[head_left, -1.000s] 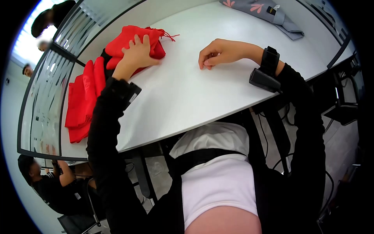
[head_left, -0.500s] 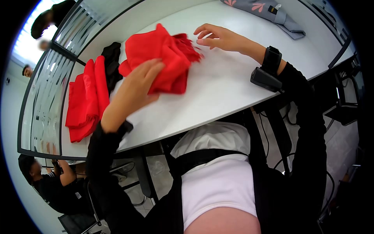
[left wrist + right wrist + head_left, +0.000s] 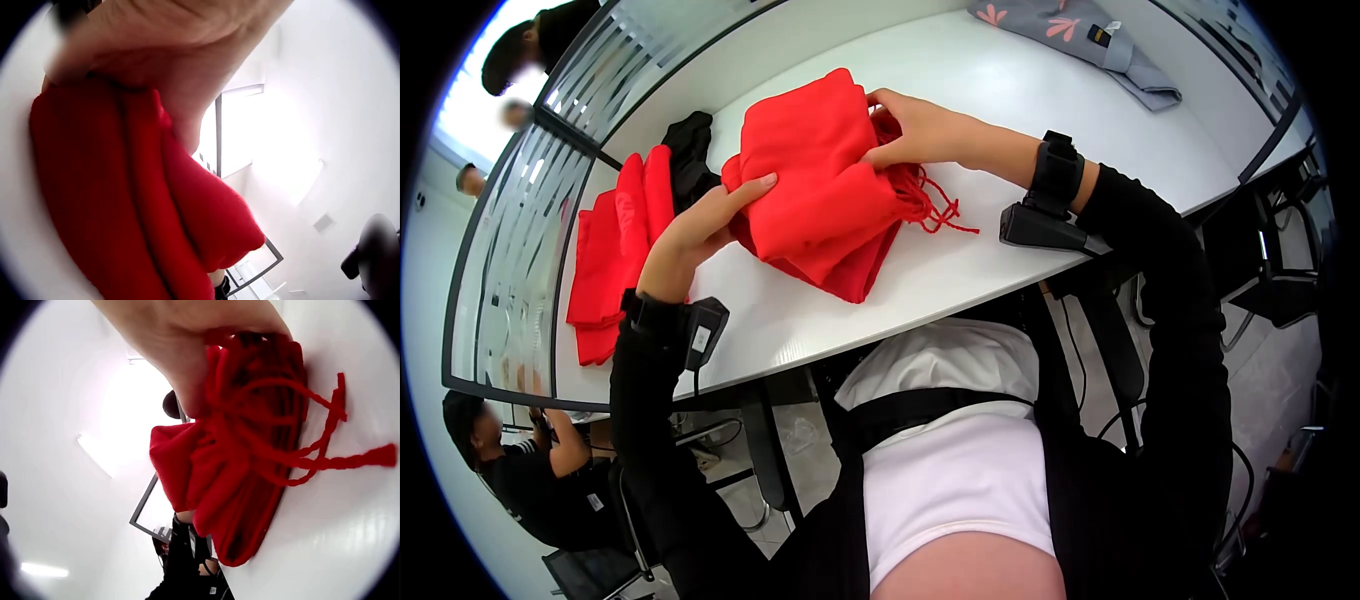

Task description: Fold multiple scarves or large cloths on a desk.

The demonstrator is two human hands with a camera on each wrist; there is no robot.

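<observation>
A folded red cloth (image 3: 810,170) with twisted fringe cords is held between both hands above the white table (image 3: 990,215). The left hand (image 3: 700,225) grips its left edge, thumb on top and fingers beneath. At the fringed right end, the right hand (image 3: 925,130) pinches the cloth between thumb and fingers. In the left wrist view the thick folded layers (image 3: 94,187) lie against the left palm (image 3: 169,50). The right wrist view shows the fringe cords (image 3: 312,459) hanging loose beside the right hand (image 3: 187,337) and the stacked layers.
More folded red cloths (image 3: 605,260) lie at the table's left side, with a black cloth (image 3: 688,150) beside them. A grey cloth with pink shapes (image 3: 1090,40) lies at the back right. Framed glass partitions (image 3: 515,280) border the left; people are beyond them.
The left hand has brought the red cloth rightward and nearer the body from the left pile, uncovering the black cloth. The right hand has moved in and taken hold of the fringed end.
</observation>
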